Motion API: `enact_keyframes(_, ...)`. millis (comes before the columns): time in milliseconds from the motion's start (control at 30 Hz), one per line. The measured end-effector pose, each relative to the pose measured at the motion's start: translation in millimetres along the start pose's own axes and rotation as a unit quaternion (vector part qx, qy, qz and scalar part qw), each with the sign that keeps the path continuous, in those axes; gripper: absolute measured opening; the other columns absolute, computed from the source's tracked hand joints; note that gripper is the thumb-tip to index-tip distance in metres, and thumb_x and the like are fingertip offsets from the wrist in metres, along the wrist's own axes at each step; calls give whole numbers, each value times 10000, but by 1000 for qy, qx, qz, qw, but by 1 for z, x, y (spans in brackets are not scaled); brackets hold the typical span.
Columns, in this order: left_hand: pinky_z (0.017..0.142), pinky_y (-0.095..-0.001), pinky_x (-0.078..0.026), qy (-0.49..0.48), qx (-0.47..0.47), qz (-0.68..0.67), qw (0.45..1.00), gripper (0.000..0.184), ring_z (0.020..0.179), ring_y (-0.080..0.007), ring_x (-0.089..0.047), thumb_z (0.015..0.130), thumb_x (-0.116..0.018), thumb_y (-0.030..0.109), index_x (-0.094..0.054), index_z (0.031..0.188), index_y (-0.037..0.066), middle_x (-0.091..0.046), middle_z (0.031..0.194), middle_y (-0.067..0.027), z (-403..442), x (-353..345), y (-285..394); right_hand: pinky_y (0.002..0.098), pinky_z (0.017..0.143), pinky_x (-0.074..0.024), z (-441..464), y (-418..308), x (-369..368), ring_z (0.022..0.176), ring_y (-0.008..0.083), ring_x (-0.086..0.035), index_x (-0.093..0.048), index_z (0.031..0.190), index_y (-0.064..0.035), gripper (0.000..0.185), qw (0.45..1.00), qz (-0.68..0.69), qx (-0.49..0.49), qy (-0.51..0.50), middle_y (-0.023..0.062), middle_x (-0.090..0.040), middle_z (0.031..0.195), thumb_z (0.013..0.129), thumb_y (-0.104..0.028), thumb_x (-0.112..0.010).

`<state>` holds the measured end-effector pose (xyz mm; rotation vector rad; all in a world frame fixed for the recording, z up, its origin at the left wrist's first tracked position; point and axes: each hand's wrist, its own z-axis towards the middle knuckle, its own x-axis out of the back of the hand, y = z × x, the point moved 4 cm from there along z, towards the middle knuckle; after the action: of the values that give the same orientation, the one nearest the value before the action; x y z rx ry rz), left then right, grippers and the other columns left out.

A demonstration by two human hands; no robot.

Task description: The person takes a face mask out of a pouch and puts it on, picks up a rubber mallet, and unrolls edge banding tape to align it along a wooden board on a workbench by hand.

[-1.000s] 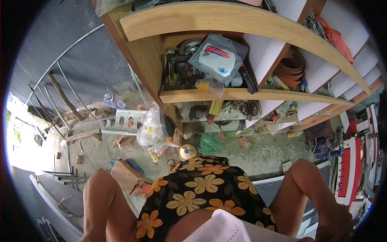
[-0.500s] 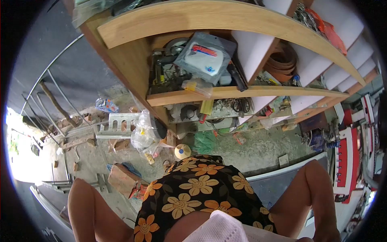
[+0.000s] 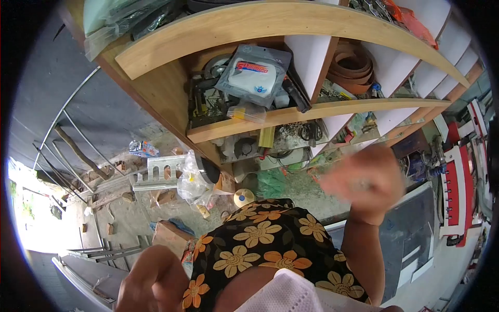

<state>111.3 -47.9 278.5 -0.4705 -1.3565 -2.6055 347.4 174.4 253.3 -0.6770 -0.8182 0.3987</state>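
Observation:
My right hand [image 3: 366, 179] is raised in front of me at the right, over the floor beside the shelf unit. Motion smears its fingers, and I cannot make out anything in it. Nearest behind it are the lower shelf compartments. At the lower left, a bent part of my left arm [image 3: 150, 275] shows beside my flowered black garment [image 3: 254, 234]. No fingers of my left hand can be made out there. A white mask [image 3: 291, 296] fills the bottom middle. In the shelf ahead lies a grey packet [image 3: 254, 75] with a white panel, above a small clear plastic box [image 3: 247, 112].
The wooden shelf unit [image 3: 291, 18] has curved front edges and holds a rolled brown strip [image 3: 351, 67]. Plastic bags [image 3: 193, 177], a cardboard box [image 3: 171, 236] and a metal bracket [image 3: 163, 171] lie on the floor. Red-and-white machinery [image 3: 457, 190] stands at right.
My right arm has swung from bent at the lower right to reaching up and forward. My left arm has shifted inward to the right. The view has tilted slightly.

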Motion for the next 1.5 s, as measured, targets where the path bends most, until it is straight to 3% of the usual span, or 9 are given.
enact_keyframes(133,669,-290,-466,92,112,143,979,227,767,-182,-607,709,-634,148,-638,856,-25,-639,820,-123,34,-7,-80,253,533,-445,42,94,-28,650,149,-626,-645,914,-44,144,983,-88,-160,-19,59,-637,769,790,-118,-637)
enact_keyframes(200,681,-281,-471,122,154,207,958,181,743,-144,-611,796,-585,32,-631,964,-18,-650,829,-122,69,-4,-130,270,562,-460,54,121,-42,653,174,-626,-635,933,-36,165,984,-131,-124,7,81,-627,810,790,-119,-636)
enact_keyframes(433,711,-248,-463,120,199,193,953,250,779,-97,-565,842,-605,126,-598,1052,-9,-646,862,-77,111,11,-298,290,611,-476,62,128,-60,693,198,-624,-617,963,-19,202,988,-127,-85,-1,106,-612,875,790,-121,-633)
enact_keyframes(567,709,-249,-461,122,261,147,946,270,776,-105,-562,840,-614,138,-592,1059,-21,-642,837,-74,134,10,-333,279,578,-461,45,124,-56,667,186,-608,-619,971,-23,205,989,-118,-93,-8,104,-608,866,789,-116,-640)
enact_keyframes(867,869,-439,-410,224,251,369,867,306,981,-347,-579,807,-569,317,-644,1056,156,-645,962,-158,186,23,-314,255,505,-425,16,118,-41,639,148,-598,-627,975,-39,200,986,-106,-125,-3,83,-595,839,791,-115,-649)
enact_keyframes(1000,876,-449,-406,195,300,434,827,291,975,-338,-582,794,-579,329,-653,1035,183,-638,1009,-133,186,46,-323,248,509,-430,8,124,-43,643,142,-600,-628,980,-39,199,982,-109,-151,-16,75,-599,854,788,-92,-644)
enact_keyframes(1167,816,-410,-453,164,228,418,864,320,970,-346,-578,791,-582,349,-639,1057,181,-633,1020,-128,172,56,-345,235,525,-444,17,116,-57,663,144,-604,-623,992,-37,208,987,-76,-132,-58,78,-606,896,788,-77,-635)
enact_keyframes(1400,865,-387,-445,237,41,425,873,378,986,-356,-575,795,-625,204,-566,1149,83,-589,1086,-206,124,35,-243,331,609,-474,40,97,-107,660,207,-614,-618,987,-72,229,979,-7,-110,-169,90,-606,896,795,-198,-632)
enact_keyframes(1500,843,-362,-456,218,65,302,926,338,973,-297,-597,807,-595,129,-576,1135,51,-598,1082,-182,72,27,-204,293,593,-475,45,98,-153,672,181,-610,-614,1020,-79,246,958,5,-70,-277,78,-608,905,790,-162,-637)
